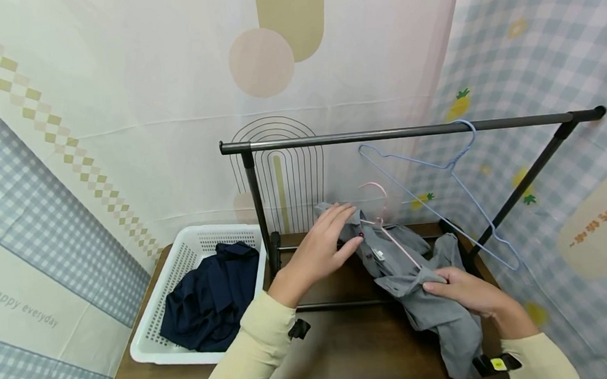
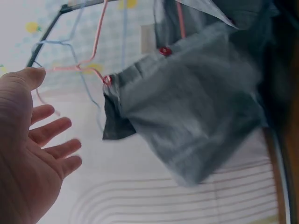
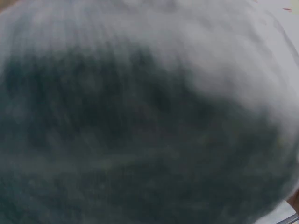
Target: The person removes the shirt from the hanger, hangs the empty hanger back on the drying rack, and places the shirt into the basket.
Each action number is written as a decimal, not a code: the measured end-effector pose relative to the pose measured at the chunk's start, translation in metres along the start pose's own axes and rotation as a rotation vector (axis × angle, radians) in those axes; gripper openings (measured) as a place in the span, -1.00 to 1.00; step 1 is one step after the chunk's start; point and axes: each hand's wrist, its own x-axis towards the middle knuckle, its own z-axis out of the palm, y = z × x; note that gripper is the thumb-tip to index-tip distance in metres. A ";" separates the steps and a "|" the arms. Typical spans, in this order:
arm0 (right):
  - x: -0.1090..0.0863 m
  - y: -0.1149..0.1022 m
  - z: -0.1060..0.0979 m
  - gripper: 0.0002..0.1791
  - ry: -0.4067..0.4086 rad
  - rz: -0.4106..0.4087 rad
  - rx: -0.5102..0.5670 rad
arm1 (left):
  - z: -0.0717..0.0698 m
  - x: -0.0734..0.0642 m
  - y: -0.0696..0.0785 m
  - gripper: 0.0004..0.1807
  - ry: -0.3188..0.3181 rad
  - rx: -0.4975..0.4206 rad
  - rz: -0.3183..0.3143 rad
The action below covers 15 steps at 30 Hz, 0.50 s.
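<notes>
A grey shirt [image 1: 451, 332] with red buttons [image 2: 164, 51] hangs on a slant, partly around a pink hanger [image 1: 399, 246]. My right hand [image 1: 466, 289] grips the shirt at one end of the hanger's arm, thumb on top of the cloth. The hanger's hook points up and away, free of the rail. Beside the other end of the shirt is my left hand [image 1: 320, 247], its fingers extended and thumb apart. In the left wrist view that hand [image 2: 32, 140] holds nothing. Blurred grey cloth [image 3: 140, 116] fills the right wrist view and hides the right fingers.
A black clothes rack [image 1: 342, 138] stands across the brown table [image 1: 341, 357]. From its rail hangs an empty blue hanger [image 1: 426, 202], close behind the shirt. At the left, a white basket [image 1: 151, 317] holds dark navy clothing [image 1: 211, 301]. Patterned curtains [image 1: 115, 62] enclose the area.
</notes>
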 end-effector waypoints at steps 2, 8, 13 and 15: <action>0.001 -0.005 0.002 -0.63 0.017 -0.022 -0.045 | -0.004 0.009 0.005 -0.37 -0.003 -0.011 0.016; 0.004 -0.015 0.004 -0.57 0.010 -0.091 -0.116 | -0.009 0.029 0.015 -0.48 -0.020 -0.070 0.048; 0.004 -0.024 0.002 -0.59 0.002 -0.141 -0.158 | -0.010 0.043 0.020 -0.62 0.002 -0.153 0.092; 0.003 -0.027 0.000 -0.59 -0.004 -0.164 -0.164 | -0.011 0.047 0.021 -0.68 0.021 -0.172 0.112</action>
